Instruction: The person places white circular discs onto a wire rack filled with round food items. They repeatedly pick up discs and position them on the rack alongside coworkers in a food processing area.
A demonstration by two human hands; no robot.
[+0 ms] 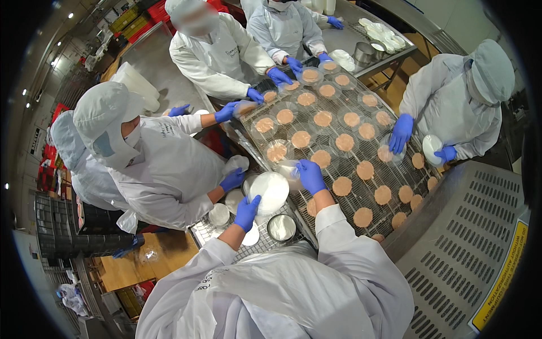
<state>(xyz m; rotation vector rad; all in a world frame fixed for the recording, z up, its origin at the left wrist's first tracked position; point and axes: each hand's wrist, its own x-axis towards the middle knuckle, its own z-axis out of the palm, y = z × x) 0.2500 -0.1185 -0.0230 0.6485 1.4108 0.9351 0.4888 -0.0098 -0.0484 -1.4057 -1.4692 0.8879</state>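
My left hand (247, 211) in a blue glove grips a stack of round white lids (271, 191) at its lower edge. My right hand (310, 175), also gloved blue, presses a clear round lid (288, 168) down at the near edge of the wire conveyor belt (395, 172). Rows of round tan patties (342, 186) lie on the belt; those farther up the belt, such as one patty (301, 139), sit under clear lids. A small metal bowl (282, 227) stands just below the lid stack.
Several co-workers in white coats and blue gloves stand around the belt; one at my left has a hand (232, 180) close to my lid stack. A perforated metal machine cover (480, 237) lies to the right. A wire tray (262, 243) with lids sits below my hands.
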